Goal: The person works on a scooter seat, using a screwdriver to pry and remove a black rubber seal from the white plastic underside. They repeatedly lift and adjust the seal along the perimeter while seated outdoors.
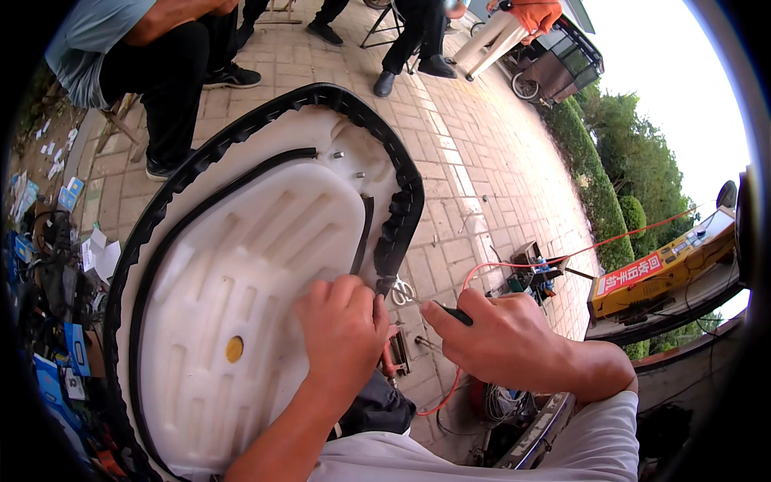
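An upturned scooter seat, its white plastic base [265, 265] facing up, lies across my lap. A black seat cover [405, 181] is folded over its rim in puckered gathers, and black rubber strip [241, 181] runs round the base inside it. My left hand [341, 329] is closed on the cover's edge at the seat's right side, the thumb pressed against it. Just right of that edge, my right hand [506, 337] is closed round a black-handled tool [456, 314] with a thin metal shaft pointing toward the left hand. Its tip is too small to make out.
Scissors [401, 292] and a red hand tool [393, 353] are beyond my hands. A red hose [514, 263] crosses the right side. Boxes [76, 349] and clutter line the left. People sit or stand on the brick paving [450, 161]; a yellow case [666, 261] is at far right.
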A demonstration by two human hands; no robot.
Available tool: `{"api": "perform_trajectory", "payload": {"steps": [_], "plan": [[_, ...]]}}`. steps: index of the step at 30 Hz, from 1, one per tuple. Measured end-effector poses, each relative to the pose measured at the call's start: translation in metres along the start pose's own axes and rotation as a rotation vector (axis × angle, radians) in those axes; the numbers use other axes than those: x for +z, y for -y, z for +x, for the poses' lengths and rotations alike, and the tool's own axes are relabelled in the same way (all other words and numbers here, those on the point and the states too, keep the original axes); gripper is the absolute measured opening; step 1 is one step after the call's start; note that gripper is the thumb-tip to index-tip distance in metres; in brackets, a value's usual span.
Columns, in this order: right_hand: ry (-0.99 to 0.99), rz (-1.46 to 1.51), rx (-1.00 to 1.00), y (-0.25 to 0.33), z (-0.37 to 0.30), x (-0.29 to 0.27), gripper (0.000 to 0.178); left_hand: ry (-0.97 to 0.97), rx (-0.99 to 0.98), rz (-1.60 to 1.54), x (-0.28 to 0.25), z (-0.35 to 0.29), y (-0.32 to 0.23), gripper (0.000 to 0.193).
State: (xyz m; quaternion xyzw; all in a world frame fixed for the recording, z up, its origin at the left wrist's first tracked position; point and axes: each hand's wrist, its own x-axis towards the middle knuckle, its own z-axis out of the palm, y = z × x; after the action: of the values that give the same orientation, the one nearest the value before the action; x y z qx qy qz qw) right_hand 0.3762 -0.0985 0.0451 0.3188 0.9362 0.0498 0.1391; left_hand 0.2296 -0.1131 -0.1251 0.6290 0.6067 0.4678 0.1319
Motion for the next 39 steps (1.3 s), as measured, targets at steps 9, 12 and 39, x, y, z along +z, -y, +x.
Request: {"api": "perform_trajectory", "payload": {"steps": [9, 12, 39], "plan": [[0.146, -0.093, -0.046, -0.002, 0.014, -0.010, 0.026, 0.056, 0.075, 0.069, 0.007, -0.008, -0.003, 0.014], [-0.064, -0.101, -0.076, -0.009, -0.010, 0.030, 0.035, 0.060, 0.056, 0.108, 0.008, -0.007, 0.002, 0.013], [-0.260, 0.026, 0.105, 0.008, -0.041, 0.058, 0.048, 0.097, 0.042, -0.002, -0.007, -0.001, -0.006, 0.011]]}}
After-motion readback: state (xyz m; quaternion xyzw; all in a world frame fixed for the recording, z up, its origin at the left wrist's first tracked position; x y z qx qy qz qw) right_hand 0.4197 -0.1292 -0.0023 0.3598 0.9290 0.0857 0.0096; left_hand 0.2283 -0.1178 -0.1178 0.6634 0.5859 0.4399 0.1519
